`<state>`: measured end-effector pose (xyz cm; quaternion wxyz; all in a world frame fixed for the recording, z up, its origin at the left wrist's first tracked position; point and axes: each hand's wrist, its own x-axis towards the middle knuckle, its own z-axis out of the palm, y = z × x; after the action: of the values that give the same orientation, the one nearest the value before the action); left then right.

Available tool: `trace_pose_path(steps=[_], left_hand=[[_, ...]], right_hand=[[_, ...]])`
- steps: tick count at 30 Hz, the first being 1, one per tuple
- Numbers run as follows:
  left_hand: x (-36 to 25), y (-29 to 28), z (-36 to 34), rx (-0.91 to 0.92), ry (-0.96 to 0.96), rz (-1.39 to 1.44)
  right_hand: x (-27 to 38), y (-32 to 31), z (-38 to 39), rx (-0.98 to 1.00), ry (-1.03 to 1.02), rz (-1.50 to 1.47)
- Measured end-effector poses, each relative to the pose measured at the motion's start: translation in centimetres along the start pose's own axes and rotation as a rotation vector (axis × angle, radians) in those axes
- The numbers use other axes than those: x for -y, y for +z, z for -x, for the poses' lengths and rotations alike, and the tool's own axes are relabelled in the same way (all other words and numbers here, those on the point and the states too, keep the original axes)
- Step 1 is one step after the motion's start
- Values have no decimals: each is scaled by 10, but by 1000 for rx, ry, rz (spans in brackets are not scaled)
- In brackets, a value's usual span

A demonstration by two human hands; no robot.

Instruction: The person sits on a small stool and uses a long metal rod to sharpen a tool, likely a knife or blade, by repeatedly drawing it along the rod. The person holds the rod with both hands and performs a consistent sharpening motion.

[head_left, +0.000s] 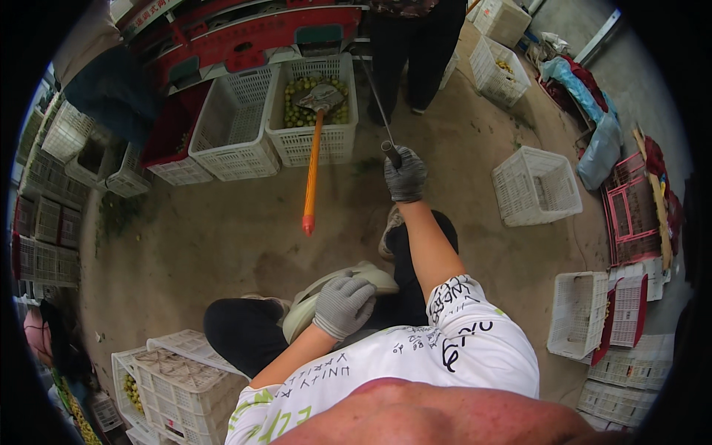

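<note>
My right hand (406, 176), in a dark grey glove, is closed around the dark tubular handle of a long thin metal rod (377, 100). The rod runs away from me toward the crate of fruit. My left hand (343, 305), in a light grey knit glove, lies with curled fingers against a pale greenish rounded plastic thing (300, 315) between my legs; what its fingers hold is hidden. Ahead, a white crate (315, 148) contains small yellow-green round fruit (297, 117). A scoop with a long orange handle (313, 167) rests on the fruit, its handle sticking out toward me.
A white crate (233, 159) and a red-lined crate (167, 159) stand left of the fruit crate, before a red machine (259, 37). Two people stand beyond. Another white crate (519, 185) sits on the right floor; stacked crates (189, 371) stand at near left.
</note>
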<state>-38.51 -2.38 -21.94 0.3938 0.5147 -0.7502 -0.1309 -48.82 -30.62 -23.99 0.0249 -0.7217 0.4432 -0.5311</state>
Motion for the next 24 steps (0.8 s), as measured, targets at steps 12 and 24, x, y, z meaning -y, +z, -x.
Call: trace_pose_path(steps=[12, 24], left_hand=[[-3, -7, -2, -56, -77, 142], [185, -18, -78, -154, -1002, 27]], right_hand=[[-12, -62, 47, -159, 317, -560], [7, -107, 54, -47, 539, -717]])
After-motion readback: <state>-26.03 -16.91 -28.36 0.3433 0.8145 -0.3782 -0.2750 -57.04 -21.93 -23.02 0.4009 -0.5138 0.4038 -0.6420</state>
